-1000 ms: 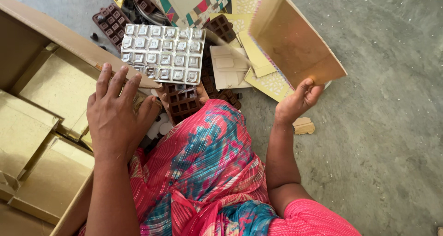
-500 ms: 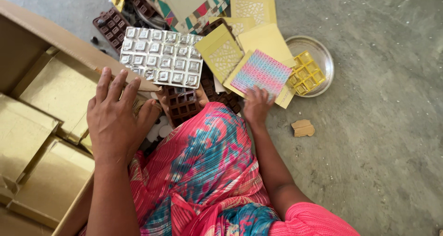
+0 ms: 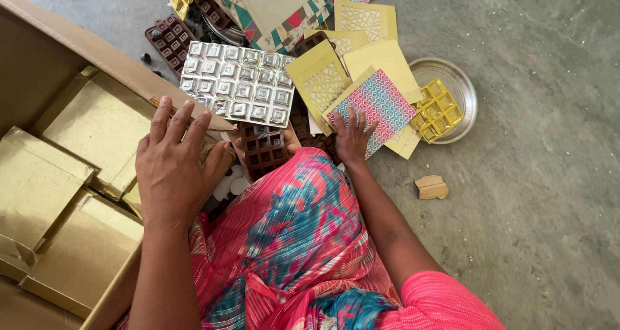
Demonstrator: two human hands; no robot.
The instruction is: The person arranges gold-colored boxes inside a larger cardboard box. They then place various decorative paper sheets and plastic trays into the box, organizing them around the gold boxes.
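My left hand point(image 3: 173, 168) rests flat, fingers spread, on the edge of a large cardboard carton point(image 3: 71, 49) that holds several gold boxes point(image 3: 39, 188). My right hand point(image 3: 353, 136) lies with fingers apart on a card with a pink and blue pattern point(image 3: 374, 104), which tops a pile of yellow patterned cards point(image 3: 323, 78). A silver moulded tray point(image 3: 239, 81) sits between my hands, with a brown compartment tray point(image 3: 265, 150) below it. My knee, under pink patterned cloth point(image 3: 290, 239), fills the lower middle.
A round steel plate point(image 3: 465, 91) with a yellow grid insert point(image 3: 438, 109) stands right of the cards. Another brown tray point(image 3: 169, 39) and a multicoloured box lid point(image 3: 271, 7) lie at the top. A small wooden piece point(image 3: 431, 188) lies on the grey concrete floor point(image 3: 542, 175).
My right hand held a brown open box up a second ago; that box is gone from view, and the hand has come down onto the pink and blue card. The left hand stayed put.
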